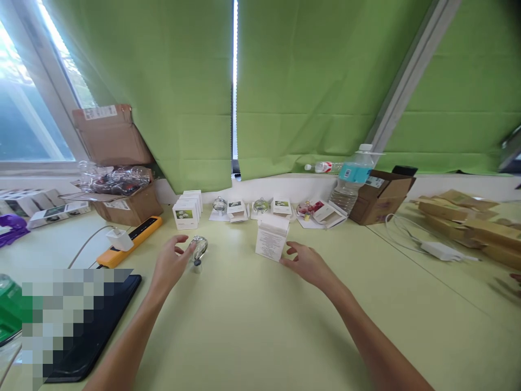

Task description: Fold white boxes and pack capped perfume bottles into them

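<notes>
Just left of the middle of the table, a small clear glass bottle [199, 248] sits with a dark, round end piece towards me. My left hand [173, 263] is beside it, fingers apart, with the thumb at the bottle's left edge; whether they touch is unclear. A white carton [272, 239] with printed text on its near face stands upright in the centre. To its right is my right hand [309, 265], fingers spread and curved, tips close to the carton's lower right edge. Neither hand is wrapped round anything.
Along the back stand small white boxes [186, 217], glass bottles [260, 205] and a big water bottle [352, 179]. Cardboard boxes [126, 203] flank them. An orange power strip [130, 241] and a black tablet-like slab [109, 326] lie left; a white adapter [442, 250] lies right.
</notes>
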Demonstrator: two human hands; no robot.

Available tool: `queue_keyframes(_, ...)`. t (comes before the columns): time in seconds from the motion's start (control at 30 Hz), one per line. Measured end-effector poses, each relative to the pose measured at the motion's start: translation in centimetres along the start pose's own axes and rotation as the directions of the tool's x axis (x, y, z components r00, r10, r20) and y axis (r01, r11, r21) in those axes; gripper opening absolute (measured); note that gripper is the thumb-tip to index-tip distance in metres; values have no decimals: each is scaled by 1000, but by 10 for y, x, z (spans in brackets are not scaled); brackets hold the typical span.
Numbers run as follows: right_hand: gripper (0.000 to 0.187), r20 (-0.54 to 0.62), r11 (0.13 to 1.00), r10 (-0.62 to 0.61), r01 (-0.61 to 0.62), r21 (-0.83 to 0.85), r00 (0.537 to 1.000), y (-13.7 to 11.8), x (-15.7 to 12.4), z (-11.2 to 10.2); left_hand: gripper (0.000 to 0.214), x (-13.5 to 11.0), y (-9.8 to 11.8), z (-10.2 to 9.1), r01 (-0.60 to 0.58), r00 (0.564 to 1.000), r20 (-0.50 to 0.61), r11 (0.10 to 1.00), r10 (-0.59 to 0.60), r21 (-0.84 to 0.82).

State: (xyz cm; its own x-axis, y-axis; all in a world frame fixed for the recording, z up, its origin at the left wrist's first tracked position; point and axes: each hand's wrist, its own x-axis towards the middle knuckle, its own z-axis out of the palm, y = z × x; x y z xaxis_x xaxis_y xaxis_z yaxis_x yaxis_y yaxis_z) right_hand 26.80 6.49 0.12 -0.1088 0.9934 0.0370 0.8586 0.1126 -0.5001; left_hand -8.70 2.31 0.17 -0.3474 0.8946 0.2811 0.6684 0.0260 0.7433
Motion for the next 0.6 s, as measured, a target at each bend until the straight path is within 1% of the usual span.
queue_keyframes(0.1,29,42,998,-6,8,-57,999,-3,-5,-7,56,1,-5,2,-9,999,41,998,6,65)
queue_keyframes(0.2,31,73,998,1,4,-64,997,-6,-11,-13,57,2,-7,3,-27,997,76,993,18,114)
queue_keyframes(0.33,34,86,997,5,2,-78,996,-10,-15,-13,55,2,-8,4,-36,997,78,987,24,157)
queue_keyframes(0.5,30,73,996,-37,43,-74,997,-13,-17,-8,46,1,-9,6,-47,994,102,986,31,160)
queue_keyframes(0.6,30,86,996,-55,61,-72,995,-15,-19,-7,41,0,-8,7,-50,993,112,988,33,145)
